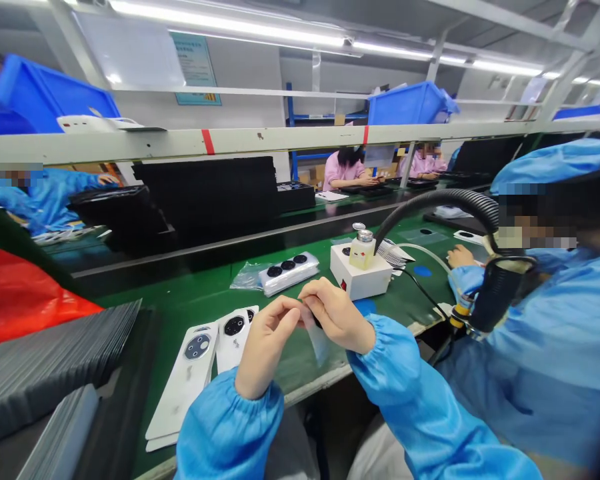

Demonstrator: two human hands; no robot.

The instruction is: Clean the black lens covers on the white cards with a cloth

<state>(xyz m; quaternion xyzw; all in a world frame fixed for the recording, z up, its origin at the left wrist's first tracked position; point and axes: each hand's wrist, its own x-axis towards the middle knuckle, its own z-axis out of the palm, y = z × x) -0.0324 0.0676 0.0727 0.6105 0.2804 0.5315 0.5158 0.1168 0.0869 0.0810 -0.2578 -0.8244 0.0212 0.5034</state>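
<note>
My left hand (269, 337) and my right hand (337, 315) meet above the front edge of the green bench, fingertips pinched together. From between them hangs a clear film (318, 343), its upper end hidden by my fingers. A small dark piece (316, 321) shows under my right fingers; its kind cannot be made out. Left of my left hand lie a white phone back cover (180, 383) with a round camera ring and another white phone back cover (229, 350) beside it. Beyond my hands rests a plastic-wrapped stack of white covers (293, 275) with black camera rings.
A white box (363, 277) carries a small pump bottle (363, 250). A black ribbed hose (440, 198) arches toward a co-worker in a blue sleeve (545, 320) at right. Grey dividers (80, 347) and a red bag (25, 293) stand at left. Black trays (210, 200) line the back.
</note>
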